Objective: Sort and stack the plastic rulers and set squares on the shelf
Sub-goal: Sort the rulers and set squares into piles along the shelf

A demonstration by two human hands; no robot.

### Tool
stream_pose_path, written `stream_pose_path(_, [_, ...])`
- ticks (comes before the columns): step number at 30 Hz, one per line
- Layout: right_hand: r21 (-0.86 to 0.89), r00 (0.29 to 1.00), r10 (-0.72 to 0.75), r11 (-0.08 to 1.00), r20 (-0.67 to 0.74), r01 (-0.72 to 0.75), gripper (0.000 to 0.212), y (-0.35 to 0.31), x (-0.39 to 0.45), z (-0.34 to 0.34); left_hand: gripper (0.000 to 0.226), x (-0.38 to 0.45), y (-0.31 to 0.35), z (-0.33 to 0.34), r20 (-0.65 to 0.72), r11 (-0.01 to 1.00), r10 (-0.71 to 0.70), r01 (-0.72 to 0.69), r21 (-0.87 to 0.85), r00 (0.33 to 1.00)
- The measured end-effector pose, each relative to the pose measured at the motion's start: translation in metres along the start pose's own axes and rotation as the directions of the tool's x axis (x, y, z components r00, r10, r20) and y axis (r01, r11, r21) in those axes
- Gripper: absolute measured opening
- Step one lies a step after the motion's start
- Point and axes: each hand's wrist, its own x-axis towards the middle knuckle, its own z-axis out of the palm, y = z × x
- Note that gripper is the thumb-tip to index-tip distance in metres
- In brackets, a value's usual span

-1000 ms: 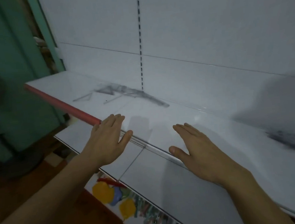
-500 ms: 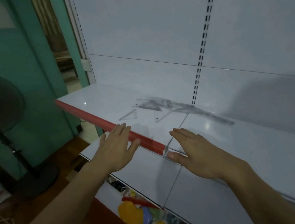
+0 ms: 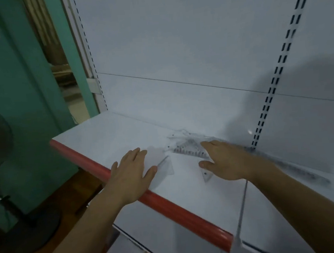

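White metal shelf (image 3: pixel 107 135) carries a heap of clear plastic rulers and set squares (image 3: pixel 187 146) — left hand (image 3: pixel 131 171) and right hand (image 3: pixel 224 159) flat, fingers straight, gripping nothing.

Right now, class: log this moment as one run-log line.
left hand: open, flat over shelf | right hand: open, on clear rulers pile | set square: beside right thumb | stacking: not yet done
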Motion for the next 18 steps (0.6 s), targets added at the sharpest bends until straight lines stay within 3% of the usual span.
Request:
stream_pose_path(5, [0.016,1.0,0.028,0.999,-0.002,-0.028,0.065,0.002,0.076,0.0,0.066,0.054,-0.01,-0.002,-0.032,0.998,0.051,-0.052,-0.039,0.998])
stream_pose_path(9, [-0.025,0.999,0.031,0.999,-0.023,-0.032,0.058,0.003,0.105,0.006,0.065,0.082,-0.001,0.011,-0.017,0.987,0.154,-0.154,-0.043,0.988])
stream_pose_path(18, [0.348,0.962,0.127,0.937,-0.24,-0.037,0.025,0.012,0.103,0.004,0.056,0.145,0.029,0.013,-0.027,0.917,0.343,-0.341,-0.207,0.939])
